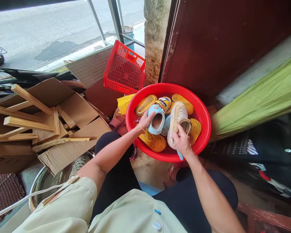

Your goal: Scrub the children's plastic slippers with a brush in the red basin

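Note:
My left hand [146, 120] is closed on a small light blue shoe [156, 120], its opening turned up toward me. In my right hand [181, 140] is a scrub brush [176, 118] with pale bristles, and the tip of its blue handle shows below the fingers. Right beside the brush lies a white clog [183, 114], partly covered by it and the hand. Around them in the red basin [207, 129] are several yellow sandals [153, 141], mostly sole up. A yellow shoe [163, 103] with a printed top sits just beyond the blue one.
A red plastic crate [124, 69] stands behind the basin, by a worn wall post [154, 38]. To the left are a cardboard box [80, 111] and wooden stool legs [30, 123]. Green cloth [262, 94] hangs at the right, near a dark red door [215, 42].

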{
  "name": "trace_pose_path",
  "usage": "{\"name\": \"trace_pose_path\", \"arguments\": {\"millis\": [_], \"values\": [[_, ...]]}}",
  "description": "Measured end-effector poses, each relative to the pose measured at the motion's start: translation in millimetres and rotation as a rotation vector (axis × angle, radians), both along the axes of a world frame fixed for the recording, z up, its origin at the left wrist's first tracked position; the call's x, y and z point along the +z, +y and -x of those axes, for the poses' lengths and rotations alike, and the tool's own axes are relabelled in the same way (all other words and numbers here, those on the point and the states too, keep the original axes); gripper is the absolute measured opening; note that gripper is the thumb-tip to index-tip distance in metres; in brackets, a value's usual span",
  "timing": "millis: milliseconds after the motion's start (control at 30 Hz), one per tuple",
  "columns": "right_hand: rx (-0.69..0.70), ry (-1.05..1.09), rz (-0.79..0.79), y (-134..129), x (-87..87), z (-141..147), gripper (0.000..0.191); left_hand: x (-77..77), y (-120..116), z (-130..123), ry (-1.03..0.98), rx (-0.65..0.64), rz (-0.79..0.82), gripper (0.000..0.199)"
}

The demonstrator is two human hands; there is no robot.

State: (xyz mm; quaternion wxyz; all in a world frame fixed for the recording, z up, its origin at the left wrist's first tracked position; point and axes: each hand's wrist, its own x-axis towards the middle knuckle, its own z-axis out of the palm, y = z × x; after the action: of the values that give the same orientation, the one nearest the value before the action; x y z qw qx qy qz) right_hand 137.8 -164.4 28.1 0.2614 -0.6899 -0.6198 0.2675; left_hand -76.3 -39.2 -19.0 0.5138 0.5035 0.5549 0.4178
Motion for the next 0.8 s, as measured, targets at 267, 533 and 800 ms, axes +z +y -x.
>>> {"name": "trace_pose_path", "arguments": {"millis": [267,533,800], "values": [[0.381,0.336,0.485,-30.2,31.1,6.4,0.056,-3.1,6.4,8.2,0.435,-0.056,-0.070,0.054],[0.102,0.136,0.373,17.6,-6.5,38.0,0.032,6.3,-28.4,-19.1,0.664,-0.241,-0.048,0.049],[0.215,0.383,0.489,38.7,-7.6,42.0,0.029,1.2,-23.0,-8.7,0.703,-0.239,-0.029,0.053]]}}
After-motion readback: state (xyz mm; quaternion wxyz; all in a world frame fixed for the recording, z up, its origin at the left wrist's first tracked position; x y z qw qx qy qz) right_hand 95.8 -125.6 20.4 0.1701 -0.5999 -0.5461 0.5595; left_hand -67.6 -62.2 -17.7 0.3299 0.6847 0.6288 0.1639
